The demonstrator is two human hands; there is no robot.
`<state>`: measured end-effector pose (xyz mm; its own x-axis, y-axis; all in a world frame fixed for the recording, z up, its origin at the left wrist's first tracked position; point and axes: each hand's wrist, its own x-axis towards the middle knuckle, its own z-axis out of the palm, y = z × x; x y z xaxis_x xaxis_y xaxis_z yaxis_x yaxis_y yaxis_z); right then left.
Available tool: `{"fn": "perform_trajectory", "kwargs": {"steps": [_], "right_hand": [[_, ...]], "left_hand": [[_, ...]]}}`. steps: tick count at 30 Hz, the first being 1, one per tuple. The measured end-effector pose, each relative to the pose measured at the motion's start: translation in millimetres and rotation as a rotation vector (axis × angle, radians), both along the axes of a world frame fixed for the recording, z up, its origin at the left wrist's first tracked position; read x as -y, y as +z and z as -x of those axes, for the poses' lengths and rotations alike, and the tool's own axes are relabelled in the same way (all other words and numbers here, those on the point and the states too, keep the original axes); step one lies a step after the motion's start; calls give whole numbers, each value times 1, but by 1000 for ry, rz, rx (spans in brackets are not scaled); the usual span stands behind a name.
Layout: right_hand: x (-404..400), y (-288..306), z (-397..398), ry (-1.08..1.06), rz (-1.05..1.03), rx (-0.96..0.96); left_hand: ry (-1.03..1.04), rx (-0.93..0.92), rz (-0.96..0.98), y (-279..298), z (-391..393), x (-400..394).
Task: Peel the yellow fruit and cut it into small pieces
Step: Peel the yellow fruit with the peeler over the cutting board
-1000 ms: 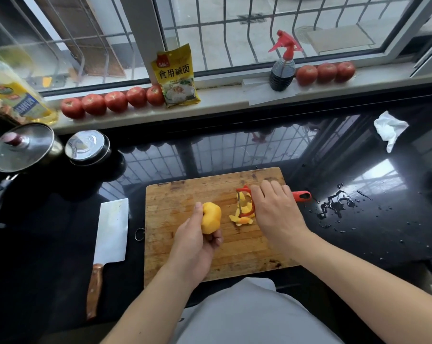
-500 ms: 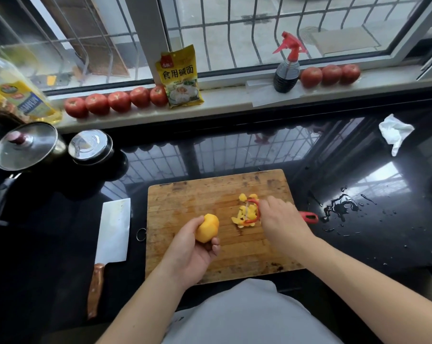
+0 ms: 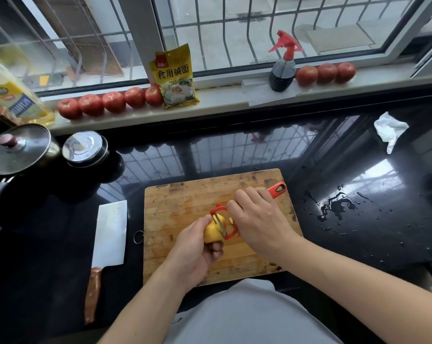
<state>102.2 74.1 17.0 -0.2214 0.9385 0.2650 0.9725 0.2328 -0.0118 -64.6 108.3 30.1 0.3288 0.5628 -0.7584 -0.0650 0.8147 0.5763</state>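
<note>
My left hand (image 3: 195,247) grips a small yellow fruit (image 3: 212,231) just above the wooden cutting board (image 3: 180,212). My right hand (image 3: 259,219) holds a red peeler (image 3: 222,220), its handle end (image 3: 279,188) sticking out behind my knuckles. The peeler's metal blade lies against the right side of the fruit. A bit of yellow peel (image 3: 231,220) shows between the peeler and my right hand; the rest of the peel pile is hidden under that hand.
A cleaver (image 3: 108,240) with a wooden handle lies left of the board on the black counter. Two lidded pots (image 3: 21,150) stand at the far left. Spilled water (image 3: 334,207) is right of the board, a crumpled tissue (image 3: 390,131) farther back. Tomatoes (image 3: 110,101), a packet and a spray bottle line the sill.
My right hand has brought the peeler from the peel pile back left onto the fruit. The left hand keeps holding the fruit, now turned toward the blade.
</note>
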Motion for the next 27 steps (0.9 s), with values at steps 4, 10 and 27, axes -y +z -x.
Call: {"fn": "perform_trajectory", "kwargs": {"steps": [4,10,27], "right_hand": [[-9,-15,-21,-86,82,78],[-10,-26,-41,-318,467,231],[10,19,5,30,9,5]], "left_hand": [[-37,94,17,7,6,4],[13,221,99,9,9,0],[-15,274,170,-2,1,2]]}}
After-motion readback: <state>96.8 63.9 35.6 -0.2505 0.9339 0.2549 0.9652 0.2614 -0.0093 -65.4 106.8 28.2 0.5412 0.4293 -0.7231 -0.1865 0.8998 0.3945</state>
